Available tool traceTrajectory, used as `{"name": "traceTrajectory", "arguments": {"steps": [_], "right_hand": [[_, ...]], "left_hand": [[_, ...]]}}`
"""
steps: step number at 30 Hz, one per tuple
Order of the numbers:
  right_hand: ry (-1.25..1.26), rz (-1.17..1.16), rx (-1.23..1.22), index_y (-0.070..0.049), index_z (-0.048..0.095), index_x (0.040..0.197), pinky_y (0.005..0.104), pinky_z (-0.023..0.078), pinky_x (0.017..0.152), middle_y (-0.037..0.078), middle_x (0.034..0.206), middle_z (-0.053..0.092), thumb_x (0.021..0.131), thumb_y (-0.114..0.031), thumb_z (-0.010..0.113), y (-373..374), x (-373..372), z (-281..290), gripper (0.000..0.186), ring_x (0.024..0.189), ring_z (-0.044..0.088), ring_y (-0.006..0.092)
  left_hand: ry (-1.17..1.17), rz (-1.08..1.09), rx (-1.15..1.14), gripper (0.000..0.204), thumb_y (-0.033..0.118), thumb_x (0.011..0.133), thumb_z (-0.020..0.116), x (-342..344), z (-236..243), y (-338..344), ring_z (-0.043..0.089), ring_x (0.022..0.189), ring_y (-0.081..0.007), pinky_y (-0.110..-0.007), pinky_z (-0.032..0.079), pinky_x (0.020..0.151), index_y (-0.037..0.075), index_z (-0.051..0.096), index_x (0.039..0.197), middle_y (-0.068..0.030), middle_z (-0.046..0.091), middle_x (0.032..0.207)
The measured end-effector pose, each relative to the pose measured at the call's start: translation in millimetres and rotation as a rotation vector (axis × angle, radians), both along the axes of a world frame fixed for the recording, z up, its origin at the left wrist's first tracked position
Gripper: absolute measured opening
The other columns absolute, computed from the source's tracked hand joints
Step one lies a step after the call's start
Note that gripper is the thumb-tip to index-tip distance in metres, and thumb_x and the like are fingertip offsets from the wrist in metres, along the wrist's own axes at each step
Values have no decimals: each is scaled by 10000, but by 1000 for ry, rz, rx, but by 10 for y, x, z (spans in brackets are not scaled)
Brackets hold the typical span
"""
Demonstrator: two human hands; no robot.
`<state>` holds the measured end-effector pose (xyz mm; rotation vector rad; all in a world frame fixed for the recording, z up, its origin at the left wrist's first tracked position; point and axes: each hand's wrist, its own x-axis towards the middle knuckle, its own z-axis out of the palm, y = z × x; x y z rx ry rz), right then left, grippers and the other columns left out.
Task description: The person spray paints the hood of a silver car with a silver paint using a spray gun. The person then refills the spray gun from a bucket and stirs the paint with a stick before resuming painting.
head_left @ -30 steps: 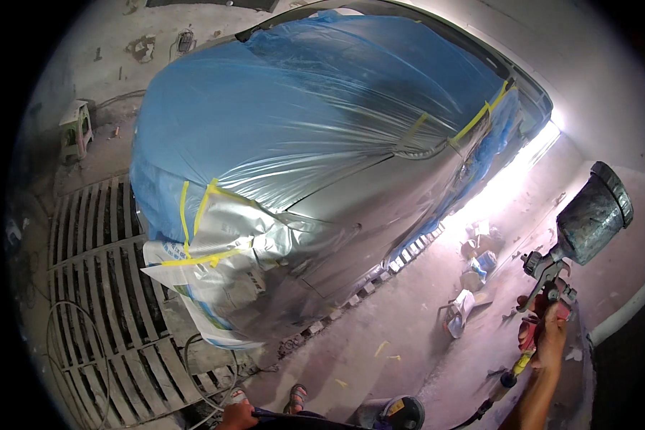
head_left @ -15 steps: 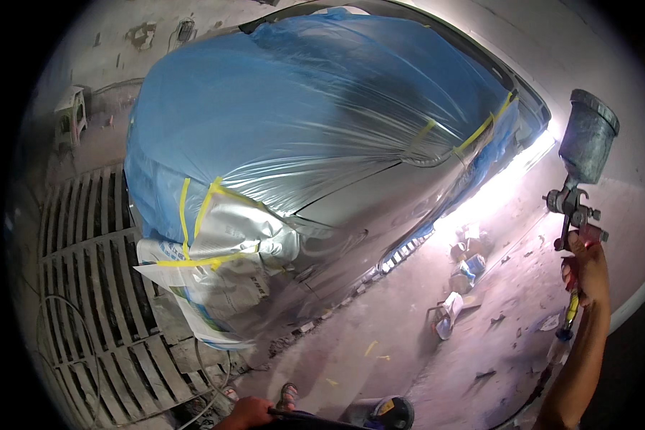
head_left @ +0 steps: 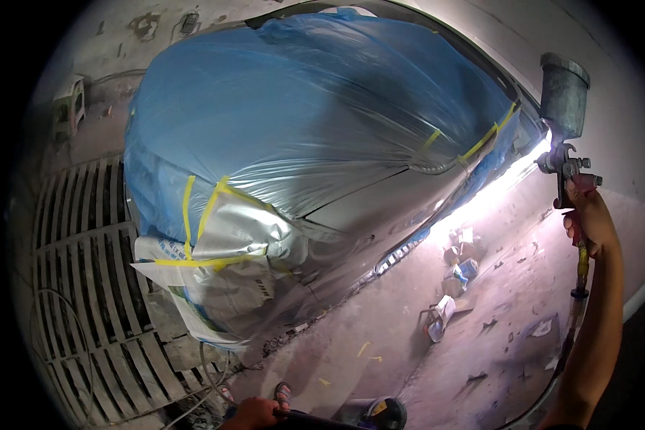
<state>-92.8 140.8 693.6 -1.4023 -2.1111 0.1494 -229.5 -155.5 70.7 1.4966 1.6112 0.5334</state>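
Note:
A paint spray gun (head_left: 563,166) is raised at the right, with my right hand (head_left: 588,218) closed round its handle. On top of the gun sits a grey, paint-stained cup (head_left: 565,97), tilted slightly. An air hose (head_left: 580,304) hangs from the handle along my forearm. Low in the picture, my left hand (head_left: 254,413) is closed round what looks like a black hose (head_left: 312,420). Before me stands a car under blue plastic sheeting (head_left: 265,107), its bare silver side panel (head_left: 380,208) showing. Yellow masking tape (head_left: 226,263) edges the sheeting and a white printed sack over one end.
Slatted floor grating (head_left: 86,287) lies at the left, with a loose hose across it. A small stool (head_left: 69,106) stands by the far wall. Cans and scraps (head_left: 441,319) lie along the floor right of the car. A dark round container (head_left: 383,414) stands near my feet.
My right hand has moved the spray gun left and slightly up, toward the car. My left hand has shifted slightly right, still closed. The view has shifted a little.

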Motion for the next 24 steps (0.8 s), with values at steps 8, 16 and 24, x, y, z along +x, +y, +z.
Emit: {"name": "traceTrajectory", "arguments": {"steps": [8,16,24], "right_hand": [[-45,8,-69,-80,487,876,203,372,340,29,540,529,855,-516,569,-270,-432,-105,444,389,489,89],[-56,173,-258,-34,527,926,210,429,390,68,624,593,856,-450,600,-823,-691,-392,428,413,533,103],[-16,448,-504,1,515,1053,238,436,412,109,751,615,918,-250,546,-1118,-989,-793,287,455,553,138]], "left_hand": [[34,-3,-92,554,661,738,539,-11,199,-27,629,747,-338,-472,478,666,121,662,756,-129,644,744],[29,-23,-128,565,655,760,503,-4,187,-77,628,774,-343,-498,446,690,118,674,800,-140,654,776],[20,49,-61,549,633,761,503,104,200,-20,625,801,-356,-533,406,728,114,675,804,-160,655,815]]}}
